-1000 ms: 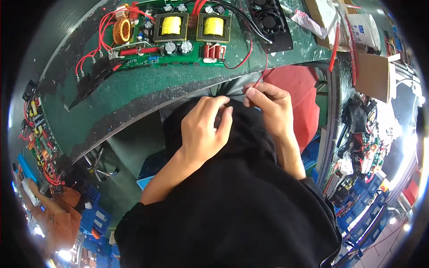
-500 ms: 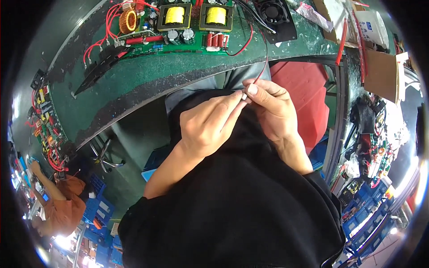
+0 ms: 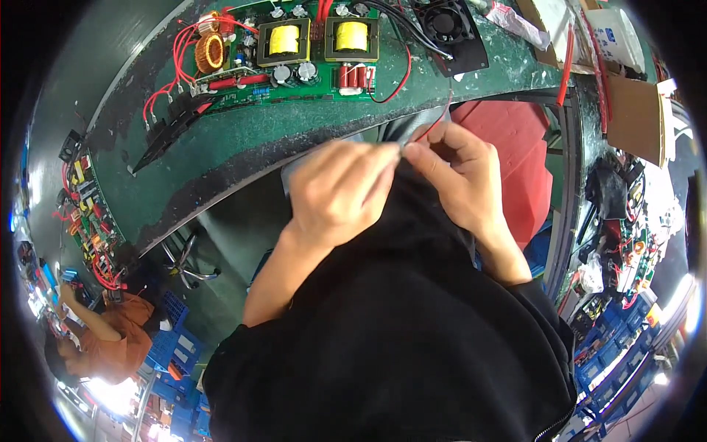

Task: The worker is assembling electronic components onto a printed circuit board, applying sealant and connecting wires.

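Over my lap, just off the bench edge, my two hands meet fingertip to fingertip. My left hand [image 3: 337,190] is smeared by motion, its fingers closed in a pinch; what lies between them is hidden. With thumb and forefinger my right hand [image 3: 465,177] pinches the end of a thin red and dark wire [image 3: 446,110]. That wire comes down over the bench edge from the side of a black fan [image 3: 445,26] on a dark plate. A green circuit board [image 3: 294,93] with two yellow-wound transformers and a copper coil lies beyond my hands.
A green, worn bench [image 3: 258,125] curves across in front of me. A black metal plate [image 3: 171,132] leans at the board's left end. A cardboard box [image 3: 635,121] stands at right. More boards [image 3: 92,214] lie far left, near a person in an orange shirt [image 3: 121,335]. A red stool [image 3: 508,162] is under the bench.
Both hands stay together at the wire end. My left hand has shifted slightly up and left and blurred; my right has moved slightly right. The small white piece between the fingertips no longer shows clearly.
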Motion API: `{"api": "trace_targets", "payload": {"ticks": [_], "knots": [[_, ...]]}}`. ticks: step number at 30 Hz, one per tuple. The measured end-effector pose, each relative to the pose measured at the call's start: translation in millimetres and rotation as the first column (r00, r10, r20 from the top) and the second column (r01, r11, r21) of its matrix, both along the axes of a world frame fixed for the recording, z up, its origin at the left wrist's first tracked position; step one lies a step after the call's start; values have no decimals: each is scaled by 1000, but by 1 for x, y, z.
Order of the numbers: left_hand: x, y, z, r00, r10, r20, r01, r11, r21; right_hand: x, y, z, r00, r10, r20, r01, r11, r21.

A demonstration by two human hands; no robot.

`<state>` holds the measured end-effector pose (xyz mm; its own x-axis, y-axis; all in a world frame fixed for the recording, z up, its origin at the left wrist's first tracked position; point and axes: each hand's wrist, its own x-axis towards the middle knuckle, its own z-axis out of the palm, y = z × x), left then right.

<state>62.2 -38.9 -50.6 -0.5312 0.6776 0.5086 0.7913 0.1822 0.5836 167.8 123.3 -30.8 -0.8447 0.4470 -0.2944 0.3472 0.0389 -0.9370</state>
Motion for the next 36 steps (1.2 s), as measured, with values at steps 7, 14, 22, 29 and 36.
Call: {"api": "trace_targets", "payload": {"ticks": [7,14,22,29,36], "knots": [[-77,40,31,927,-35,-373,0,996,-91,-45,12,0,977,-17,-211,132,828,545],[-128,55,21,978,-176,-113,207,893,399,-64,25,-19,929,277,-247,83,495,865],[-129,40,40,971,-105,213,113,993,-25,-70,21,-17,882,407,-237,97,336,937],[-144,64,-9,868,-497,-24,349,574,741,-70,35,-8,825,547,-138,18,220,975],[-140,61,-9,896,-443,-36,327,601,730,-70,30,-1,792,610,-38,-79,163,983]]}}
